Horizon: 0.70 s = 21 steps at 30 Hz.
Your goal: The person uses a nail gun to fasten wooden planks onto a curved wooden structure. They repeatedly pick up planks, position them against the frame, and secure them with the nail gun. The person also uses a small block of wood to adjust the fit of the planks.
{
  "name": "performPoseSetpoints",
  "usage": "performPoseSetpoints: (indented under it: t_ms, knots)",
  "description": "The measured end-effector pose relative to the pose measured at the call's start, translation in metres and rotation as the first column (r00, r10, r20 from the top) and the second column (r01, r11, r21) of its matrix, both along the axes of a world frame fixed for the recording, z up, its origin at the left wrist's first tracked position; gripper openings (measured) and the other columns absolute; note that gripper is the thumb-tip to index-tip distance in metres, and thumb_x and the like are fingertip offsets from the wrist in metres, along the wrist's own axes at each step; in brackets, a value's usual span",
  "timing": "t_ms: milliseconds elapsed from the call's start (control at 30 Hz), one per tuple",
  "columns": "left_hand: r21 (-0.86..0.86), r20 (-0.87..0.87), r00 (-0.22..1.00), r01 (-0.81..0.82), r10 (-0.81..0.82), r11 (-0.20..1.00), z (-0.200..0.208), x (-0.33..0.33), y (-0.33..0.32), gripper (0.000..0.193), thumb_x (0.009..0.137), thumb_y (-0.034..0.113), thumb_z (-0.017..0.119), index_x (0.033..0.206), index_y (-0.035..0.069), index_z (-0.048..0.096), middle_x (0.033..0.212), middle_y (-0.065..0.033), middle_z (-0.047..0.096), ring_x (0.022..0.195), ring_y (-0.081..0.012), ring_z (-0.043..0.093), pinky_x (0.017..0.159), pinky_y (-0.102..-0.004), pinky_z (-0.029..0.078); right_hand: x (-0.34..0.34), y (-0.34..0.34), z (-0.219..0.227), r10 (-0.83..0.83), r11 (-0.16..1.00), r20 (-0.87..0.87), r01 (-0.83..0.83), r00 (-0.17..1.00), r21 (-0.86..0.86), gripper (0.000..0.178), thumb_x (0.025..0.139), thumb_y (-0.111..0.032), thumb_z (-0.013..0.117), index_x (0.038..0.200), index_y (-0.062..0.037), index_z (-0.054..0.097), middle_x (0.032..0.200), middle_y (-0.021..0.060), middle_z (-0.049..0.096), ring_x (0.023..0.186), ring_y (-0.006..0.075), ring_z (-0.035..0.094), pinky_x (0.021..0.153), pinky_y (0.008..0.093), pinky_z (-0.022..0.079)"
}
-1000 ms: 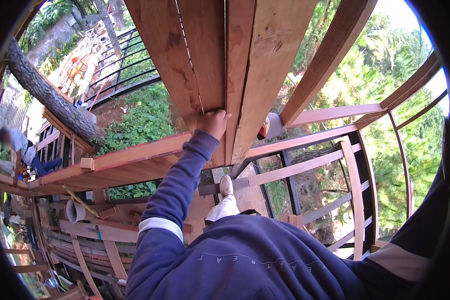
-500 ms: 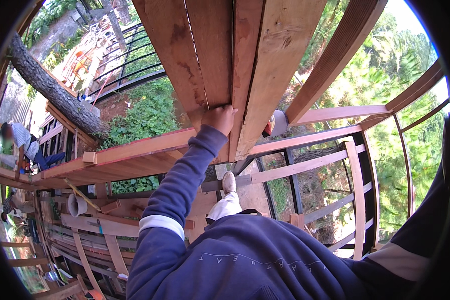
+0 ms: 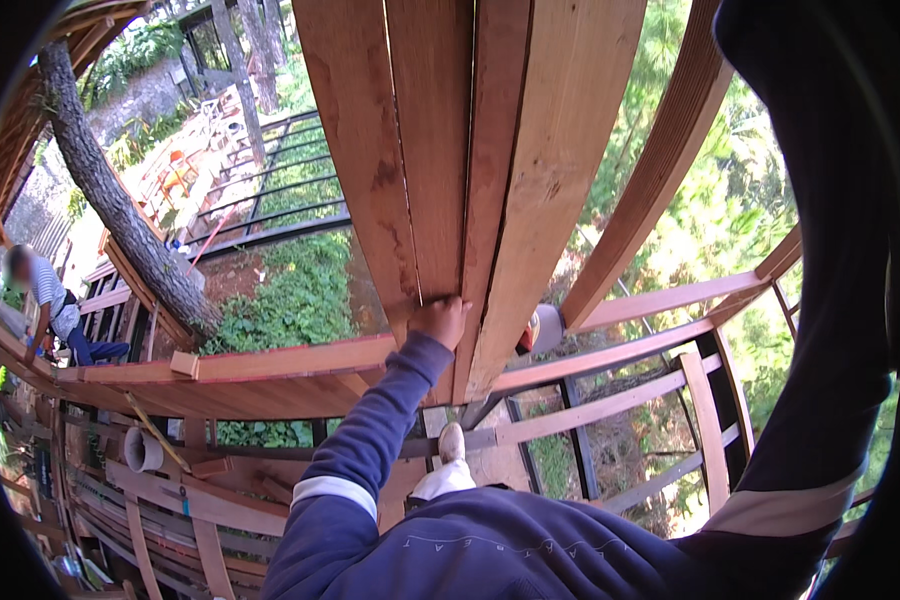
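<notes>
My left hand (image 3: 440,322) is closed on the edge of a reddish wooden board (image 3: 493,180), with its fingers hidden between the planks. Long brown planks (image 3: 355,150) lie side by side to the left of that board. A paler plank (image 3: 560,140) runs along its right side. My right arm, in a dark sleeve with a pale band (image 3: 790,515), reaches up along the right rim. The right hand itself is out of the picture.
Below, my shoe (image 3: 452,443) rests on the narrow framing. A long beam (image 3: 260,362) crosses to the left, where a co-worker (image 3: 60,305) bends over. A grey and red cap-like thing (image 3: 547,330) shows behind the pale plank. A tree trunk (image 3: 110,180) leans at left.
My right arm has risen along the right side. The view has tilted upward, so the scene sits lower. My left hand keeps its place on the board.
</notes>
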State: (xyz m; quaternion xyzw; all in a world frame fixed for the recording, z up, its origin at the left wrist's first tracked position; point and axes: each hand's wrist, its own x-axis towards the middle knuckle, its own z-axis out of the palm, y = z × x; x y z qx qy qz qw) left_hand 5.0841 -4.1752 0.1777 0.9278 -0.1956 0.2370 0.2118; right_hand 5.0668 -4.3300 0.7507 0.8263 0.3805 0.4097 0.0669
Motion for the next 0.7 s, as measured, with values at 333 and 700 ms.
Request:
performPoseSetpoints:
  t_ms: [333, 700]
  knots:
    - [-0.126, 0.069, 0.997, -0.035, 0.044, 0.991, -0.008, -0.008, 0.021, 0.035, 0.094, 0.036, 0.059, 0.072, 0.009, 0.060, 0.060, -0.0167, 0.062, 0.054, -0.0372, 0.063, 0.049, -0.0473, 0.050, 0.016, 0.004, 0.025, 0.194, 0.978, 0.325, -0.207, 0.926, 0.006, 0.019, 0.079, -0.019, 0.066, 0.089, -0.0046, 0.073, 0.090, 0.0157, 0.068, 0.088, 0.0326, 0.064, 0.083, 0.0422, 0.052]
    - [-0.187, 0.111, 0.994, 0.033, -0.013, 0.982, -0.007, -0.012, 0.011, 0.035, 0.094, 0.036, 0.059, 0.074, 0.009, 0.059, 0.063, -0.0175, 0.063, 0.055, -0.0373, 0.063, 0.049, -0.0479, 0.049, 0.010, 0.011, 0.044, -0.110, 0.989, -0.067, 0.116, 0.992, 0.088, 0.022, 0.080, -0.023, 0.067, 0.089, -0.0030, 0.067, 0.085, 0.0153, 0.069, 0.077, 0.0333, 0.068, 0.071, 0.0439, 0.054]
